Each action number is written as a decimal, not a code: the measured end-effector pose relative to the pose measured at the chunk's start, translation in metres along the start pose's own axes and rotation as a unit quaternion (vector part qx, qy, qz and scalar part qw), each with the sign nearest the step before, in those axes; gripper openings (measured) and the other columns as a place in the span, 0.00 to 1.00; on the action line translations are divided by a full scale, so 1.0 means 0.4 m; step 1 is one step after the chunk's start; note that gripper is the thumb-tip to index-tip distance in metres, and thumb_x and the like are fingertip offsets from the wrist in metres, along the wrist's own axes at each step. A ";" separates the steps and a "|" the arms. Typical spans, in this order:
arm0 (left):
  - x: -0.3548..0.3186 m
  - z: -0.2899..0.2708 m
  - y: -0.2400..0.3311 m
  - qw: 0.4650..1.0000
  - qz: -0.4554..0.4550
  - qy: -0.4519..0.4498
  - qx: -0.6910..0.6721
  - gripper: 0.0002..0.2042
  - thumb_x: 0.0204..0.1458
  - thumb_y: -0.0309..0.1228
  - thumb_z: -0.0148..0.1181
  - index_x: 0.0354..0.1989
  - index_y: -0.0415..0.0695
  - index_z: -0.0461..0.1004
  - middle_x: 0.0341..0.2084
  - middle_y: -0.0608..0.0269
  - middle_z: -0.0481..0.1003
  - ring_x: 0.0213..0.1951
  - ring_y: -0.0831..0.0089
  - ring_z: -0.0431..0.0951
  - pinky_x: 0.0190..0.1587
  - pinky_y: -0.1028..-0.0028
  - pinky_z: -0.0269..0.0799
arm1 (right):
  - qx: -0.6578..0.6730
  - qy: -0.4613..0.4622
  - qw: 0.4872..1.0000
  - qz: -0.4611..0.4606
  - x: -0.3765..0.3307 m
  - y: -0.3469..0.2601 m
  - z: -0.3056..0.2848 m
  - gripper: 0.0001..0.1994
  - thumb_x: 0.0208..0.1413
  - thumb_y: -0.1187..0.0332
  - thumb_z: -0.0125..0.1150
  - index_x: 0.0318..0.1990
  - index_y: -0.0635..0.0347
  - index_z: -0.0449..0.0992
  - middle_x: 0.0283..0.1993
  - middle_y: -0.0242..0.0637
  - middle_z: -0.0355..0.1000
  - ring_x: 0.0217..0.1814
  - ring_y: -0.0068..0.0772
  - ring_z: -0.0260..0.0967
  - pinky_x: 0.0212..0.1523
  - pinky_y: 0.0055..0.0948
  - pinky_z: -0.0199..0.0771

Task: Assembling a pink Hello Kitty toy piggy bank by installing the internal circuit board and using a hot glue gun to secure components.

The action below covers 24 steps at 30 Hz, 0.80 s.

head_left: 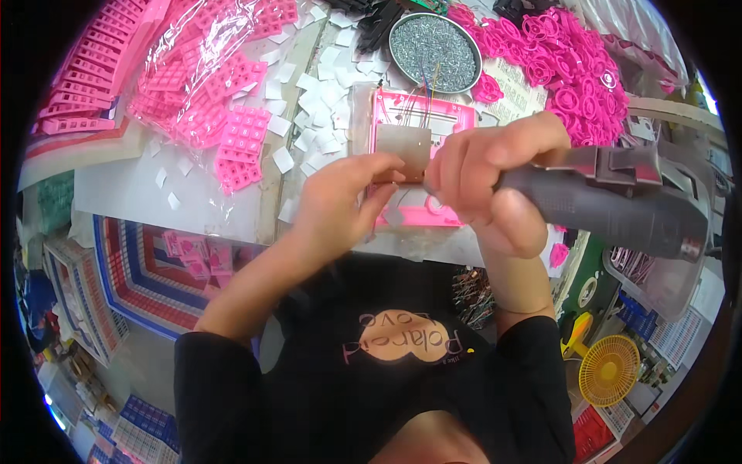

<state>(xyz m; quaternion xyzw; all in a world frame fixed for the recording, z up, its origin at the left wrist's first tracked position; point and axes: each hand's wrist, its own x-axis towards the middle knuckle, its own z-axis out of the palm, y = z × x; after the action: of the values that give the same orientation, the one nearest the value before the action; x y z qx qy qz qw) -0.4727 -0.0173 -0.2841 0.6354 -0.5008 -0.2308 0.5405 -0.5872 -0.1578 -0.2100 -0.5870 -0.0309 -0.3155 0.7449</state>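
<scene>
My right hand [495, 174] is wrapped around a dark grey electric screwdriver [610, 205], whose body stretches out to the right. Its front end points left, toward a pink plastic casing [466, 116] lying on the table before me. In the casing sits a flat grey-brown square plate [402, 147], with thin wires [423, 108] running past its top. My left hand [344, 193] is at the plate's lower edge, thumb and forefinger drawn close in a pinch. Whatever lies between those fingertips is too small to make out. My right fingers hide the screwdriver's tip.
Behind the casing stands a round metal bowl [392, 58] of small screws. Pink ring-shaped parts [591, 85] are heaped at the back right. Bagged pink keypads [185, 89] and scattered white paper squares [313, 100] lie to the left. A yellow fan [610, 371] stands lower right.
</scene>
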 end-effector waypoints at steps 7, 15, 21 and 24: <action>0.007 -0.007 0.003 0.997 0.072 0.009 0.039 0.17 0.47 0.19 0.66 0.46 0.44 0.75 0.31 0.61 0.81 0.34 0.61 0.81 0.36 0.67 0.75 | -0.038 0.003 0.999 -0.004 -0.006 -0.004 0.012 0.14 0.60 0.65 0.61 0.46 0.56 0.62 0.18 0.27 0.62 0.18 0.24 0.59 0.22 0.29 0.62; -0.006 -0.008 -0.042 0.981 0.173 0.033 0.081 0.22 0.44 0.20 0.70 0.49 0.41 0.73 0.38 0.55 0.79 0.36 0.56 0.79 0.38 0.64 0.75 | -0.005 -0.007 1.000 -0.018 0.009 0.028 0.011 0.13 0.60 0.67 0.59 0.47 0.57 0.62 0.19 0.28 0.62 0.19 0.23 0.59 0.24 0.28 0.63; 0.004 -0.040 -0.023 0.986 0.072 0.085 0.124 0.33 0.41 0.24 0.75 0.58 0.37 0.67 0.50 0.49 0.73 0.47 0.57 0.74 0.48 0.63 0.70 | -0.126 0.018 0.991 -0.035 0.039 0.117 -0.039 0.12 0.59 0.73 0.58 0.46 0.60 0.63 0.19 0.32 0.62 0.19 0.22 0.59 0.23 0.27 0.64; -0.031 -0.036 -0.039 0.987 0.037 0.069 0.138 0.29 0.42 0.29 0.74 0.55 0.42 0.71 0.46 0.52 0.74 0.48 0.51 0.74 0.51 0.57 0.68 | -0.146 0.006 0.988 -0.042 0.050 0.139 -0.046 0.11 0.59 0.74 0.57 0.46 0.61 0.63 0.20 0.32 0.63 0.18 0.21 0.58 0.23 0.28 0.65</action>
<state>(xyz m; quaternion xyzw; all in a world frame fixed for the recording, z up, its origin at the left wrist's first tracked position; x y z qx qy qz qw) -0.4595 -0.0011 -0.2972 0.6995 -0.5124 -0.0955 0.4890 -0.5488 -0.1767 -0.2549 -0.6860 -0.0046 -0.3511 0.6373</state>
